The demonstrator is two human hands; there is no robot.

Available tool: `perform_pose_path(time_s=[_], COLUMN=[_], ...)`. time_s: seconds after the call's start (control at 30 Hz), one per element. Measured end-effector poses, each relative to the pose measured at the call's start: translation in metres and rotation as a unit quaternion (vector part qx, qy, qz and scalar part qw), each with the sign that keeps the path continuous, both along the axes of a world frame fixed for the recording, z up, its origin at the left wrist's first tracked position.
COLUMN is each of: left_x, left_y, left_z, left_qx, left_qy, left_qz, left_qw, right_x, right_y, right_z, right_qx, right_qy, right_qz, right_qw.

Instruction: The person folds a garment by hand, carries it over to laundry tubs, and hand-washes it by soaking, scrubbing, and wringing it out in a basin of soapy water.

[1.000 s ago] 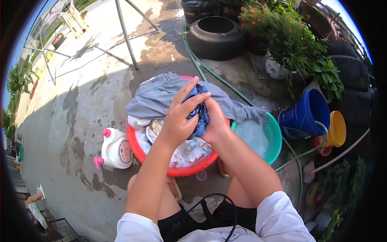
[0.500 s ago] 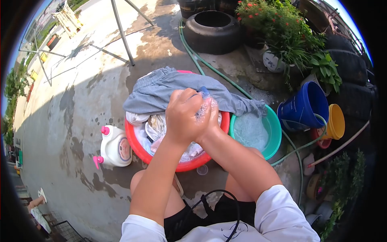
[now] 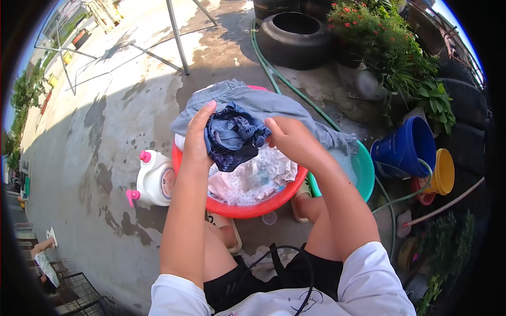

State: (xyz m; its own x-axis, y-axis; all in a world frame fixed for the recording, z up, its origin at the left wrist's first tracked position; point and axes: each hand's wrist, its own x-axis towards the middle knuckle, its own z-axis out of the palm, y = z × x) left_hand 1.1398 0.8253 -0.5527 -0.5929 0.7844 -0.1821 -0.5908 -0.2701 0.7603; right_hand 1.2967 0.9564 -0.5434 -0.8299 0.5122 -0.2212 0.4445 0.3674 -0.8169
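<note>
A bunched dark blue cloth point(image 3: 234, 136) hangs between my hands above the red basin point(image 3: 247, 210). My left hand point(image 3: 199, 134) grips its left side, thumb up. Thumb and fingers of my right hand point(image 3: 287, 138) pinch its right edge. Below, the basin holds pale, light pink clothes point(image 3: 263, 176) in foamy water. Grey-blue trousers point(image 3: 274, 105) lie over the far side of the basin, one leg reaching to the green basin point(image 3: 366, 174), where suds show.
Left of the red basin stand white pump bottles point(image 3: 154, 179) with pink tops. To the right are a blue bucket point(image 3: 392, 152), a yellow bucket point(image 3: 444, 171) and a green hose point(image 3: 311, 105). Beyond are a black tyre-like planter point(image 3: 295, 45) and flowering plants point(image 3: 369, 37). A person's leg point(image 3: 42, 246) shows lower left.
My hands were clasped together with a bit of blue and foam between them. They have moved apart, and the dark blue cloth is now spread between them. The view has shifted slightly.
</note>
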Motion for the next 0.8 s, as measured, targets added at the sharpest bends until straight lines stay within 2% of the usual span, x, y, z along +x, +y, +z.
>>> perform_pose_path(time_s=[0.07,0.17,0.23,0.27,0.37,0.4,0.47,0.5,0.53,0.57,0.63,0.7,0.73,0.8], left_x=[0.000,0.005,0.007,0.008,0.005,-0.001,-0.012,-0.012,-0.007,-0.003,0.004,0.022,0.032,0.051], left_y=[0.001,0.001,0.000,0.000,-0.002,-0.001,-0.003,-0.001,0.002,0.005,0.006,0.015,0.019,0.026], left_z=[-0.004,-0.005,-0.002,0.000,0.000,-0.009,-0.019,-0.026,-0.029,-0.030,-0.026,-0.017,-0.014,-0.013], left_qx=[-0.032,-0.052,-0.045,-0.037,-0.050,-0.061,-0.120,-0.204,-0.283,-0.354,-0.297,-0.195,-0.194,-0.185], left_qy=[-0.014,-0.026,-0.012,0.002,0.056,0.087,0.154,0.269,0.377,0.476,0.541,0.622,0.580,0.471], left_qz=[-0.002,0.008,-0.011,-0.036,-0.068,-0.060,-0.056,-0.004,0.048,0.098,0.125,0.162,0.063,-0.136], left_qw=[0.999,0.998,0.999,0.999,0.995,0.993,0.979,0.941,0.881,0.799,0.777,0.741,0.788,0.852], right_x=[0.005,0.011,0.007,0.003,0.005,0.010,0.017,0.019,0.020,0.020,0.018,0.015,0.014,0.016], right_y=[-0.009,-0.014,-0.015,-0.017,0.009,0.016,0.021,0.022,0.022,0.021,0.018,0.015,0.014,0.005], right_z=[0.011,0.014,0.002,-0.002,0.003,-0.003,0.011,0.016,0.017,0.017,0.021,0.025,0.026,0.041], right_qx=[-0.001,-0.045,-0.076,-0.160,-0.001,0.166,0.139,0.124,0.196,0.176,0.135,0.096,0.077,0.146], right_qy=[0.140,0.170,0.104,0.122,0.079,0.143,0.161,0.169,0.184,0.216,0.279,0.272,0.269,0.275], right_qz=[-0.008,0.050,0.070,0.015,0.071,0.054,0.031,0.018,0.029,0.006,-0.040,-0.077,-0.098,-0.054], right_qw=[0.990,0.983,0.989,0.979,0.994,0.974,0.977,0.978,0.963,0.960,0.950,0.954,0.955,0.949])
